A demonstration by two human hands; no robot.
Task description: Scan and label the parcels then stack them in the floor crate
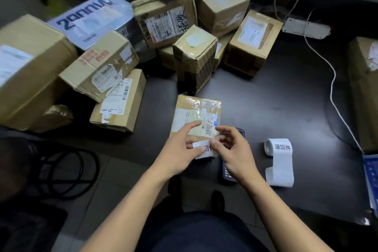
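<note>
Brown cardboard makes up the small flat parcel [197, 115] that lies on the dark table [276, 92], just past both hands. It has shiny tape and a white shipping sticker with a barcode on top.

The left hand [181, 147] and the right hand [233, 149] meet close in front of the parcel's near edge. Between them they hold a small white label [205, 150] with black print. The left thumb and fingers pinch its left end, and the pointing finger sticks out over the parcel. The right fingers are curled and pinch the label's right end.

Under the right hand lies a dark blue handheld scanner [230, 172] with keys, flat on the table. To the right of it sits a white label roll [276, 155], partly unrolled, well apart from the hands.

More cardboard boxes [204, 53] are piled at the back and left of the table. A white cable [333, 80] runs across the table on the right.
</note>
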